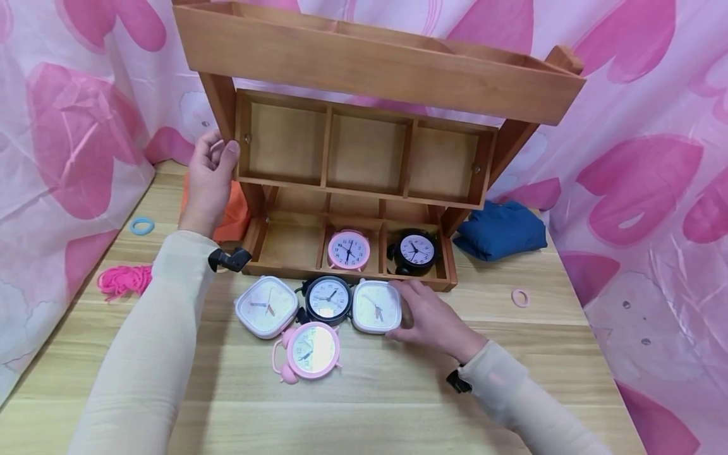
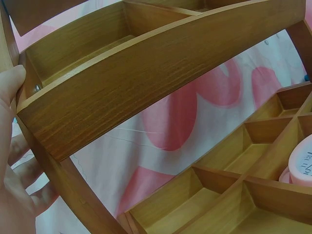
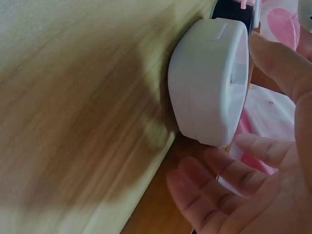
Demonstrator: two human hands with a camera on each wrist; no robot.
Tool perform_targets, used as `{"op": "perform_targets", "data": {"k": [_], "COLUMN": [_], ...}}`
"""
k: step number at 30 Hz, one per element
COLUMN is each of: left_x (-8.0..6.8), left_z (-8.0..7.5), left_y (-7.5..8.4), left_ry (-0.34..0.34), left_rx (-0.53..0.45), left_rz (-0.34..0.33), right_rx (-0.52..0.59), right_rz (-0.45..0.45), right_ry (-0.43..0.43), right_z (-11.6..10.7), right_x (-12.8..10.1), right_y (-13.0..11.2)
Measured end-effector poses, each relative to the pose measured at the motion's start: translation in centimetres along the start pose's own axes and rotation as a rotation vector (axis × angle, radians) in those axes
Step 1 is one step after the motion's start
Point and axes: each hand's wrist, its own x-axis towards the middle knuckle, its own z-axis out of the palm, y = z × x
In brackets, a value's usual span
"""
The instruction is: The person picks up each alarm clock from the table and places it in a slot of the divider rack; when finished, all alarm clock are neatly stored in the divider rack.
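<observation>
My left hand (image 1: 210, 174) grips the left side of a wooden tiered rack (image 1: 370, 66), its thumb at the end of the middle tray (image 2: 112, 92) and its fingers round the side post. My right hand (image 1: 435, 319) spans the right side of a white square alarm clock (image 1: 376, 306), thumb and fingertips right at its edges. Left of that clock are a black round alarm clock (image 1: 328, 300) and another white alarm clock (image 1: 266, 307). A pink twin-bell alarm clock (image 1: 313, 351) lies in front of them.
In the rack's bottom tray sit a pink clock (image 1: 349, 249) and a black clock (image 1: 416, 251). Orange cloth (image 1: 234, 215), a blue ring (image 1: 141, 225) and pink cord (image 1: 124, 281) lie to the left. Blue cloth (image 1: 503, 230) and a pink ring (image 1: 520, 297) lie to the right.
</observation>
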Motion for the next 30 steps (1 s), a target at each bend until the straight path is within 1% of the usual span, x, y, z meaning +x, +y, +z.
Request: {"op": "perform_targets", "data": {"k": [4, 10, 16, 25, 30], "left_x": [-0.12, -0.16, -0.04, -0.18, -0.23], "left_z": [-0.01, 0.09, 0.16, 0.26, 0.29], "left_y": [-0.08, -0.12, -0.20, -0.31, -0.27], "left_ry": [-0.003, -0.010, -0.009, -0.006, -0.012], "left_rx": [0.009, 0.004, 0.006, 0.037, 0.036], "left_rz": [0.003, 0.005, -0.004, -0.018, -0.015], "right_rx": [0.026, 0.045, 0.068, 0.158, 0.166], "right_rz": [0.062, 0.103, 0.097, 0.075, 0.076], "right_ry": [-0.056, -0.089, -0.123, -0.125, -0.111], "right_z": [0.45, 0.61, 0.93, 1.03, 1.04], "right_x": [0.32, 0.63, 0.81, 0.39, -0.09], "right_y": [0.02, 0.08, 0.32, 0.74, 0.89]}}
